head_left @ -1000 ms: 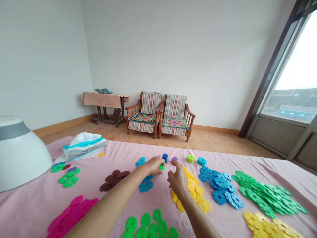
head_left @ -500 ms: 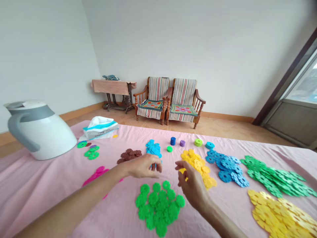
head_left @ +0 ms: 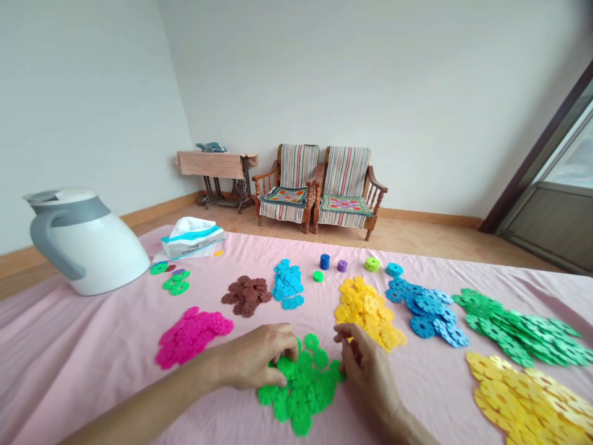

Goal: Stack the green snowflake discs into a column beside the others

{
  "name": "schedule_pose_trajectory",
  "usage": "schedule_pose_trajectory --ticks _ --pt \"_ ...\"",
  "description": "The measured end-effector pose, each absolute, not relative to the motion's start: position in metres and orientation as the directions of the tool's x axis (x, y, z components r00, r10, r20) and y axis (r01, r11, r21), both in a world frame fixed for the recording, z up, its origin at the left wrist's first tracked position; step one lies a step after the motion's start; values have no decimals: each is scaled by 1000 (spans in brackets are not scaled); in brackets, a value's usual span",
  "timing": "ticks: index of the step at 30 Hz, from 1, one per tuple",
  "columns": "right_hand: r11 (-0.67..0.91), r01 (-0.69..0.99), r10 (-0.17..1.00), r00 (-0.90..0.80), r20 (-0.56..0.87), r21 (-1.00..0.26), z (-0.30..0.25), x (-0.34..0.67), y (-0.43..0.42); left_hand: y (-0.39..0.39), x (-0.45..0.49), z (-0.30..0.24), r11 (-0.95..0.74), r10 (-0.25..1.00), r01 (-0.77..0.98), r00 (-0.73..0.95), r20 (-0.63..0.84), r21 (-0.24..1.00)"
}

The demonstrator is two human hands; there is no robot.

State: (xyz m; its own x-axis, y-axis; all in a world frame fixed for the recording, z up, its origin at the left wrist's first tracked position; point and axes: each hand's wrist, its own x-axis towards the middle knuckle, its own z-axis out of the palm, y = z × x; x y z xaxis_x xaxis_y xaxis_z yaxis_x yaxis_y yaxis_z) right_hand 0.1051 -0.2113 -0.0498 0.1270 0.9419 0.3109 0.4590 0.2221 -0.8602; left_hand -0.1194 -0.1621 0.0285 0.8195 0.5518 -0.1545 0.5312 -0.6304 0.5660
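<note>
From where I stand, the loose pile of bright green flower-shaped discs [head_left: 306,392] lies on the pink cloth [head_left: 222,420], right in front of the person, between the two hands. The left hand [head_left: 266,355] curls over the pile's upper left edge, thumb and fingers bent toward each other; I can't tell whether a disc is pinched between them. The right hand [head_left: 370,364] sits at the pile's right edge, forefinger reaching out and the other fingers loosely bent; whether it holds anything, I can't make out either. Its far side overlaps the near end of a yellow disc pile [head_left: 364,309].

The green discs look like thin plastic: very light, fairly stiff, hard to break, and probably slippery enough to slide over one another. I'd pinch one by its scalloped rim, best where an edge pokes out of the heap, since those lying flat would be awkward to get a nail under. A short green stack [head_left: 318,276] stands farther off, beside a dark blue stack [head_left: 325,262].

As for containers, the white and grey jug [head_left: 102,247] hides its contents from me, and the tissue pack [head_left: 192,240] has a white tissue [head_left: 193,226] sticking up out of its top.
</note>
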Motion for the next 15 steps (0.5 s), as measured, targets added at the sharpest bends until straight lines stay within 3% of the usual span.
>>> schedule_pose_trajectory --ticks 9,12,15 --pt "207 462 953 106 285 -862 -55 103 -207 -146 -120 27 -589 528 526 825 -200 614" --pt "199 455 957 103 273 -868 -57 103 -206 -134 -115 32 -554 596 564 782 -182 612" --pt "204 446 957 95 273 -871 -59 103 -205 -105 -104 35 -542 709 596 702 -58 592"
